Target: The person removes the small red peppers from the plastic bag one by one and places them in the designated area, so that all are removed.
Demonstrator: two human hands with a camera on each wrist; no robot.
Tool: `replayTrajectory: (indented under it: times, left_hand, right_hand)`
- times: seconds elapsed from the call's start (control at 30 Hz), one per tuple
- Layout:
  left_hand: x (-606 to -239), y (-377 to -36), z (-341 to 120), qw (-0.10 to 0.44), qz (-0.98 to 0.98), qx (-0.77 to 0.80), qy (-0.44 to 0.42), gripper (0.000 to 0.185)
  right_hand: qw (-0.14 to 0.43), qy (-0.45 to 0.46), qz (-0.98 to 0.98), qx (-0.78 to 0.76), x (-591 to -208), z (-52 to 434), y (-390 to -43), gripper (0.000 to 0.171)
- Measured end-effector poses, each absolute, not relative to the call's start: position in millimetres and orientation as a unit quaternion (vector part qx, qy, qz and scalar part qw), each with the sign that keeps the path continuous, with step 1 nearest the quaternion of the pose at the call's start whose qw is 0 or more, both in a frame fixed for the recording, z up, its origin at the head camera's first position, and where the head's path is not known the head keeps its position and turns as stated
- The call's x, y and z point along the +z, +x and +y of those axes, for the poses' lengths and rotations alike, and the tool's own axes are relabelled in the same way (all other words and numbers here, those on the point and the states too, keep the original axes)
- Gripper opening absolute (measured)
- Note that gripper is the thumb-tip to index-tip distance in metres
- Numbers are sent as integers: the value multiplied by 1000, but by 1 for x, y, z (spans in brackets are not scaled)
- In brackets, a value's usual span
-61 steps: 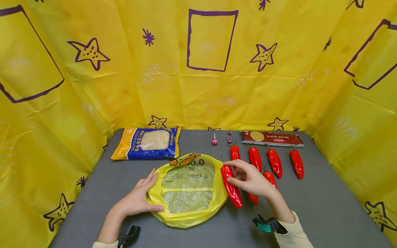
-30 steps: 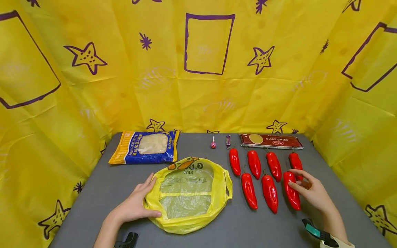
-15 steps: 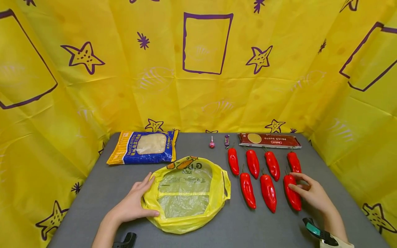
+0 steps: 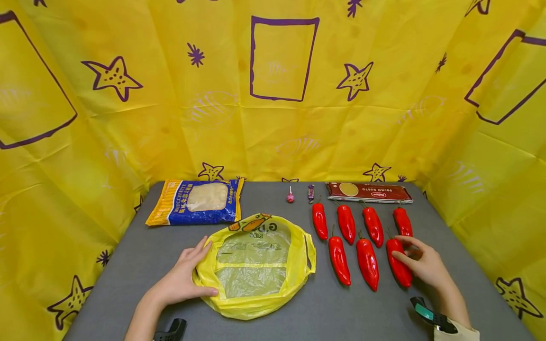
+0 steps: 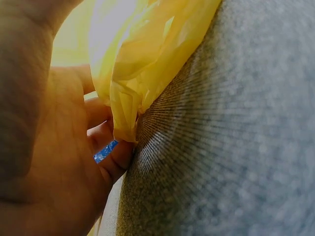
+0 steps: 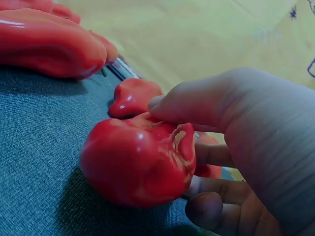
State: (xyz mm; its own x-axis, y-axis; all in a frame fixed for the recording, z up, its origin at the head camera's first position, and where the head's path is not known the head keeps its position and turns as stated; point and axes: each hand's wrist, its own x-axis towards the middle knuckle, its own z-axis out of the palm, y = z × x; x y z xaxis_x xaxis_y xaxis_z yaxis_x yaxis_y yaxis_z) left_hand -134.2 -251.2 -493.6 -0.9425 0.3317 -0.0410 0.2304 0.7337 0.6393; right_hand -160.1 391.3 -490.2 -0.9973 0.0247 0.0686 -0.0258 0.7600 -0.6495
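My left hand [image 4: 183,274] rests against the left side of a yellow plastic bag [image 4: 251,308], fingers stretched along its outside and thumb lying on the near rim. The bag stands with its mouth facing up, its inner bottom showing. In the left wrist view, yellow plastic [image 5: 142,59] bunches beside the fingers, down at the grey cloth. My right hand [image 4: 424,260] pinches a glossy red chili pepper [image 4: 398,272] between thumb and fingers at the right end of the front row. The right wrist view shows that pepper [image 6: 133,162] end-on, close over the cloth.
More red peppers [image 4: 368,265] lie in two rows right of the bag. Along the back are a blue-and-yellow orecchiette pack [image 4: 204,203], a lollipop [image 4: 290,196], a small purple wrapped candy [image 4: 311,193] and a brown Primo Gusto pack [image 4: 371,192]. Yellow curtains surround the grey tabletop.
The right hand has carried a pepper from beside the bag to the right end of the front row, then stayed there. The left hand keeps its place at the bag.
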Motion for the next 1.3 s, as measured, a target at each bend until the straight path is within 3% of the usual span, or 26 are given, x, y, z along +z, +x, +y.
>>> replayTrajectory:
  times: [0.63, 1.3]
  left_hand:
    - [-494, -134, -254, 49, 927, 335, 161, 123]
    - [-491, -131, -254, 26, 929, 330, 166, 121]
  right_hand:
    - [48, 14, -941, 336, -492, 397, -159, 54]
    - [22, -5, -943, 331, -490, 403, -157, 60]
